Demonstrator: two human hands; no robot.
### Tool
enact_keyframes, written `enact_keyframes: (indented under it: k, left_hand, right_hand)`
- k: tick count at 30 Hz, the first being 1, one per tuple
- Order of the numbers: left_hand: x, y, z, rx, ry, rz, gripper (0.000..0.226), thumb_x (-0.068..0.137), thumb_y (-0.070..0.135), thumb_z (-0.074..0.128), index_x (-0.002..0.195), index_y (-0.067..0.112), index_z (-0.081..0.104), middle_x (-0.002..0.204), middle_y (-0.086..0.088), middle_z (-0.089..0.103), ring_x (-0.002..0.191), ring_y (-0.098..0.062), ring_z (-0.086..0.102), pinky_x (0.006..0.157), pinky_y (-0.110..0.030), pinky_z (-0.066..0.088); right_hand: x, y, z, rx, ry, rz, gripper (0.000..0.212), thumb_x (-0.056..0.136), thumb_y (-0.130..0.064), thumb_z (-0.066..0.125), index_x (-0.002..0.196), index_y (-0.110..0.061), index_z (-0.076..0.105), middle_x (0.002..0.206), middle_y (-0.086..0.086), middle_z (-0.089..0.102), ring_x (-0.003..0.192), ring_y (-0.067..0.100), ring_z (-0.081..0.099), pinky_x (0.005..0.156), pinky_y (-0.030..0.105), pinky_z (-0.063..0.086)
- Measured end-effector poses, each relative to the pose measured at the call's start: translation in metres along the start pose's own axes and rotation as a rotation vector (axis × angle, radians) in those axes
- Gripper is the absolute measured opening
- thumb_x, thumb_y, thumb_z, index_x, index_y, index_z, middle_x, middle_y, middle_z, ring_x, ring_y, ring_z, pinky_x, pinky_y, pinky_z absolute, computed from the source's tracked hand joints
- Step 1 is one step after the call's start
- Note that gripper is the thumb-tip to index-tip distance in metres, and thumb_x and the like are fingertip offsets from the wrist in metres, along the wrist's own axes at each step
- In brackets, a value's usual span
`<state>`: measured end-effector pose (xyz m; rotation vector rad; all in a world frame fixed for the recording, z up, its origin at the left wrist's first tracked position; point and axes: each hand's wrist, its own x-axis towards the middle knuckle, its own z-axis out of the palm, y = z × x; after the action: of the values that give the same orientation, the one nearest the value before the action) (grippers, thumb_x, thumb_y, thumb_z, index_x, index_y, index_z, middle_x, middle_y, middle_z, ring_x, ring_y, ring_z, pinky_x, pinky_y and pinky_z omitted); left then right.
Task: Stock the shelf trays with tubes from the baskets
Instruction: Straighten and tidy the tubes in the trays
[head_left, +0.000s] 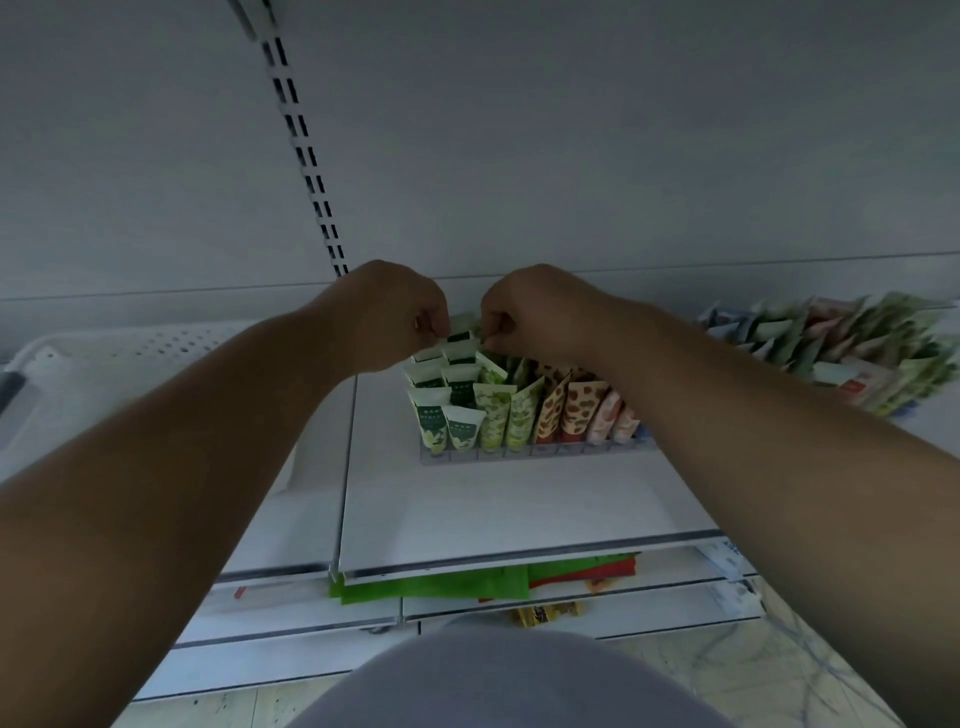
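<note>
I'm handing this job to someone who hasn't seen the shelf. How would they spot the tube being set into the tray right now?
On the white shelf, find the clear tray of upright tubes. Go to its far left corner, where the left hand and right hand meet. The white tube with a dark green band pinched between them is the rearmost in its row; its neighbours stand untouched.

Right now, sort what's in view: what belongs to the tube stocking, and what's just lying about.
Job:
- left hand and right hand, fingers on a green tube
- tray of tubes
- white basket
- tube pile at right

Lying about:
- green packets on lower shelf
- yellow packet
</note>
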<state>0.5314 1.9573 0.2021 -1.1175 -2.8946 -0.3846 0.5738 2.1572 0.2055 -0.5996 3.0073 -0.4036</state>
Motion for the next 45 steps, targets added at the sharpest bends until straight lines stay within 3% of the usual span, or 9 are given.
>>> enact_keyframes:
  k: [10, 15, 20, 25, 31, 35, 38, 45]
  left_hand:
    - [-0.002, 0.001, 0.002, 0.02, 0.023, -0.002, 0.015, 0.086, 0.022, 0.062, 0.095, 0.03, 0.071, 0.085, 0.013, 0.059, 0.08, -0.01, 0.055, 0.076, -0.024, 0.046]
    - [0.003, 0.012, 0.003, 0.014, 0.012, 0.039, 0.011, 0.084, 0.031, 0.067, 0.095, 0.029, 0.071, 0.085, 0.015, 0.058, 0.078, -0.004, 0.049, 0.072, -0.019, 0.036]
    - [0.008, 0.014, 0.004, 0.019, -0.001, 0.044, 0.014, 0.081, 0.021, 0.07, 0.093, 0.027, 0.073, 0.092, 0.008, 0.067, 0.082, -0.008, 0.056, 0.073, -0.019, 0.037]
    - [0.006, 0.015, 0.003, 0.0, -0.008, 0.043, 0.013, 0.082, 0.02, 0.069, 0.093, 0.026, 0.074, 0.088, 0.01, 0.064, 0.08, -0.007, 0.053, 0.073, -0.019, 0.037]
    - [0.01, 0.017, 0.003, 0.011, 0.028, 0.051, 0.011, 0.085, 0.022, 0.067, 0.094, 0.027, 0.072, 0.083, 0.015, 0.055, 0.08, -0.005, 0.051, 0.069, -0.017, 0.034]
    - [0.022, 0.027, 0.003, 0.006, 0.005, 0.08, 0.011, 0.085, 0.026, 0.066, 0.093, 0.028, 0.073, 0.088, 0.013, 0.061, 0.087, -0.01, 0.058, 0.077, -0.021, 0.04]
    - [0.032, 0.032, 0.005, 0.019, -0.047, 0.086, 0.013, 0.085, 0.028, 0.066, 0.095, 0.027, 0.074, 0.098, 0.007, 0.068, 0.093, -0.012, 0.06, 0.078, -0.019, 0.036]
    - [0.036, 0.032, 0.008, 0.042, -0.088, 0.096, 0.015, 0.085, 0.026, 0.067, 0.098, 0.024, 0.074, 0.102, 0.004, 0.069, 0.096, -0.013, 0.061, 0.077, -0.016, 0.032]
  right_hand:
    - [-0.002, 0.004, -0.001, 0.031, 0.022, 0.021, 0.014, 0.087, -0.028, 0.067, 0.091, -0.015, 0.07, 0.081, -0.005, 0.057, 0.076, 0.013, 0.053, 0.066, 0.024, 0.033]
    - [-0.008, 0.015, -0.008, 0.028, 0.044, 0.006, 0.014, 0.087, -0.023, 0.067, 0.097, -0.015, 0.072, 0.091, -0.002, 0.066, 0.08, 0.011, 0.054, 0.068, 0.023, 0.034]
    - [-0.003, 0.012, -0.004, 0.032, 0.028, -0.011, 0.01, 0.086, -0.023, 0.069, 0.09, -0.015, 0.071, 0.085, -0.003, 0.062, 0.075, 0.011, 0.054, 0.067, 0.024, 0.034]
    - [-0.001, 0.009, 0.001, 0.026, 0.037, -0.007, 0.008, 0.086, -0.022, 0.068, 0.084, -0.014, 0.07, 0.078, -0.004, 0.058, 0.072, 0.013, 0.053, 0.065, 0.024, 0.034]
    - [-0.006, 0.023, -0.012, 0.017, 0.045, -0.031, 0.015, 0.087, -0.018, 0.064, 0.098, -0.013, 0.073, 0.095, -0.001, 0.067, 0.08, 0.01, 0.053, 0.069, 0.022, 0.034]
    - [-0.008, 0.028, -0.017, -0.027, 0.01, -0.044, 0.016, 0.085, -0.014, 0.065, 0.098, -0.014, 0.073, 0.09, -0.004, 0.063, 0.079, 0.009, 0.051, 0.067, 0.021, 0.03]
    - [-0.004, 0.027, -0.012, -0.049, 0.016, -0.071, 0.01, 0.083, -0.014, 0.066, 0.09, -0.013, 0.072, 0.092, 0.002, 0.067, 0.077, 0.011, 0.051, 0.067, 0.022, 0.031]
    - [-0.003, 0.026, -0.012, -0.102, -0.05, -0.041, 0.01, 0.086, -0.024, 0.067, 0.086, -0.014, 0.067, 0.082, -0.005, 0.051, 0.075, 0.012, 0.047, 0.065, 0.024, 0.027]
